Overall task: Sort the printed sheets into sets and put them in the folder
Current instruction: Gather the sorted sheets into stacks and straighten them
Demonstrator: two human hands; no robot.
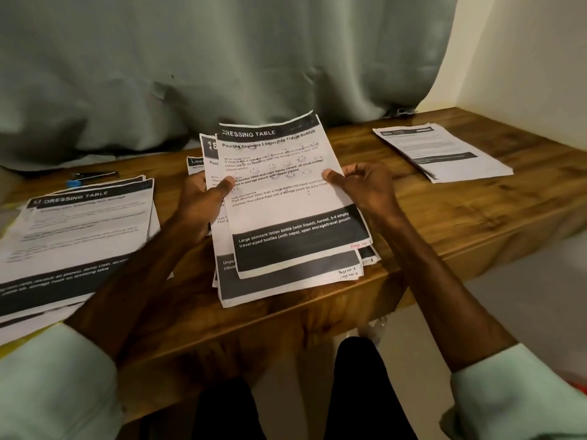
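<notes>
A stack of printed sheets (286, 217) lies in the middle of the wooden table, fanned out, its top page headed "DRESSING TABLE". My left hand (203, 201) grips the stack's left edge, thumb on the top page. My right hand (362, 185) pinches the top sheet's right edge, thumb on the paper. A second pile (76, 236) headed "DRESSING TABLE" lies at the left. A third, smaller pile (444, 150) lies at the far right. I cannot make out a folder for certain.
The wooden table (476, 211) ends in a front edge close to my legs. A grey curtain (222, 58) hangs behind it, touching the tabletop. A dark stapler-like object with a blue tip (92, 177) lies at the back left. Something yellow (19, 341) shows under the left pile.
</notes>
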